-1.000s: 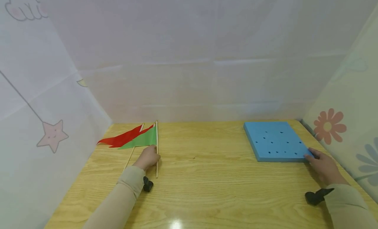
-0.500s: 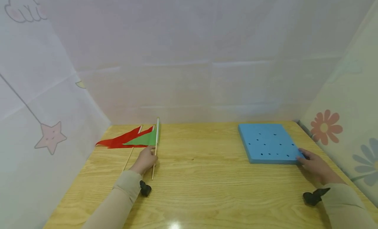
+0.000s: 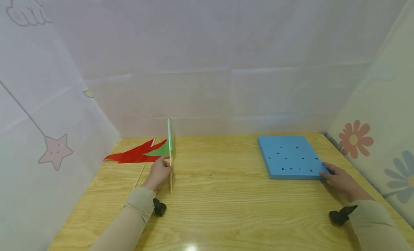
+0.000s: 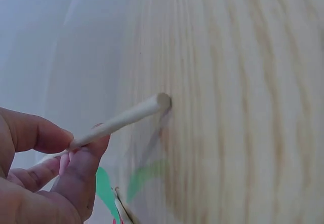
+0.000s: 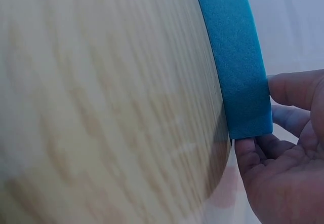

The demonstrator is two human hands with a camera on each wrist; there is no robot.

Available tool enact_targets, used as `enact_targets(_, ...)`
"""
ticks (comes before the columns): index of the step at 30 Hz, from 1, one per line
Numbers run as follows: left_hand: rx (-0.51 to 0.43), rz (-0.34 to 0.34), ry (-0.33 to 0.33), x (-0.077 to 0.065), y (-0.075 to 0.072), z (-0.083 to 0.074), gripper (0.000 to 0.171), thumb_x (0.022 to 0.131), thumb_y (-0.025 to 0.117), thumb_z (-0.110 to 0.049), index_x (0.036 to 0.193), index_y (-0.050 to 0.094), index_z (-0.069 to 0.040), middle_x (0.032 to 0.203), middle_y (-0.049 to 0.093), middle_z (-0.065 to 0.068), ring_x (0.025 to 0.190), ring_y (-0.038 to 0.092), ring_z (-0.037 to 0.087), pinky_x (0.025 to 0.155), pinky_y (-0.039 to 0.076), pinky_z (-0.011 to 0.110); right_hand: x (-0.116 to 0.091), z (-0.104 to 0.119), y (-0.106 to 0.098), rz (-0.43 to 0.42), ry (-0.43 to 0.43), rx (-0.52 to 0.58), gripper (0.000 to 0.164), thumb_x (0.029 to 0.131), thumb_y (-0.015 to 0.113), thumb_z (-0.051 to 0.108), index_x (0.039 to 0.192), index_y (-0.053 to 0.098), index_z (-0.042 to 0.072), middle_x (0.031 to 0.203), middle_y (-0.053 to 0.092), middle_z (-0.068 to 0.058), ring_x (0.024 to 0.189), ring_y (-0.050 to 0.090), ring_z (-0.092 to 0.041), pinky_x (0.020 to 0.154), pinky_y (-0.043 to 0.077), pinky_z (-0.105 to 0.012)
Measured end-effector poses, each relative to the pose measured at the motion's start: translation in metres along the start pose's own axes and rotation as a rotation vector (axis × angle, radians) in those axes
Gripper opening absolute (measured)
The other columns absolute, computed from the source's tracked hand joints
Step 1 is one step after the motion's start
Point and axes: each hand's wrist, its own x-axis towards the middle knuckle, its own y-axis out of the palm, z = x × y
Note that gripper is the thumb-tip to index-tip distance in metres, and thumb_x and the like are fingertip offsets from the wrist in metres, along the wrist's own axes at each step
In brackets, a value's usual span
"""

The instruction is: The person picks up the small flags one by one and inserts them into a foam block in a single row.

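Note:
In the head view, my left hand pinches the wooden stick of a green pennant flag, between thumb and fingers. The stick stands steeply, its top reaching above the table's far edge. Its round cut end points out past the fingertips in the left wrist view. Red pennant flags lie just left of this hand, partly overlapped by green cloth. At the right, my right hand holds the near right corner of a blue foam board dotted with small holes. The thumb lies on its top face, fingers against its side.
The wood-grain table runs between the two hands. Pale cloth walls rise at the back and both sides, printed with a star and flowers. A thin stick from a red flag extends toward the left sleeve.
The green flag's stick has tipped up, its top end rising, and its cloth has swung from flat to hanging along the stick. The blue board has slid slightly left with my right hand.

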Motion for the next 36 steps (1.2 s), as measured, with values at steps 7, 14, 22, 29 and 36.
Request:
enact_targets(7, -0.160, 0.017, -0.029, -0.003, 0.001, -0.002, 0.054, 0.094, 0.049, 0.012, 0.148, 0.043, 0.011, 0.105, 0.046, 0.017, 0.086, 0.055, 0.025, 0.071, 0.058, 0.028, 0.001, 0.003, 0.004, 0.009, -0.017, 0.014, 0.069, 0.114, 0.036, 0.022, 0.151, -0.005, -0.019, 0.152, -0.014, -0.048, 0.141, -0.010, -0.066, 0.112, 0.006, -0.074)
enact_targets(14, -0.289, 0.044, -0.077, -0.005, 0.002, -0.004, 0.054, 0.097, 0.052, 0.015, 0.150, 0.042, 0.009, 0.108, 0.045, 0.019, 0.088, 0.054, 0.023, 0.077, 0.060, 0.031, 0.001, 0.011, 0.011, 0.004, 0.004, 0.005, 0.068, 0.114, 0.036, 0.020, 0.151, -0.005, -0.019, 0.153, -0.013, -0.047, 0.142, -0.009, -0.065, 0.112, 0.010, -0.074)
enact_targets(22, -0.351, -0.002, -0.061, -0.007, -0.003, -0.004, 0.053, 0.100, 0.052, 0.011, 0.151, 0.038, 0.008, 0.107, 0.046, 0.017, 0.102, 0.059, 0.032, 0.085, 0.060, 0.040, 0.000, 0.023, 0.023, 0.034, -0.008, -0.015, 0.069, 0.113, 0.039, 0.019, 0.151, -0.001, -0.022, 0.152, -0.006, -0.051, 0.141, 0.004, -0.068, 0.110, 0.023, -0.073)
enact_targets(29, -0.485, -0.062, -0.059, -0.008, -0.005, -0.007, 0.047, 0.102, 0.049, 0.011, 0.148, 0.038, 0.010, 0.105, 0.044, 0.013, 0.111, 0.057, 0.037, 0.094, 0.057, 0.043, 0.001, 0.031, 0.032, 0.039, -0.017, -0.044, 0.070, 0.113, 0.042, 0.020, 0.152, 0.002, -0.022, 0.152, -0.001, -0.051, 0.140, 0.007, -0.068, 0.109, 0.027, -0.073)
enact_targets(36, -0.468, -0.095, -0.064, -0.012, -0.008, -0.012, 0.043, 0.102, 0.054, 0.008, 0.144, 0.044, 0.009, 0.107, 0.048, 0.013, 0.093, 0.059, 0.022, 0.084, 0.058, 0.034, 0.003, 0.035, 0.041, 0.030, -0.028, -0.035, 0.071, 0.112, 0.045, 0.021, 0.153, 0.004, -0.021, 0.153, 0.001, -0.050, 0.141, 0.008, -0.067, 0.111, 0.025, -0.072)
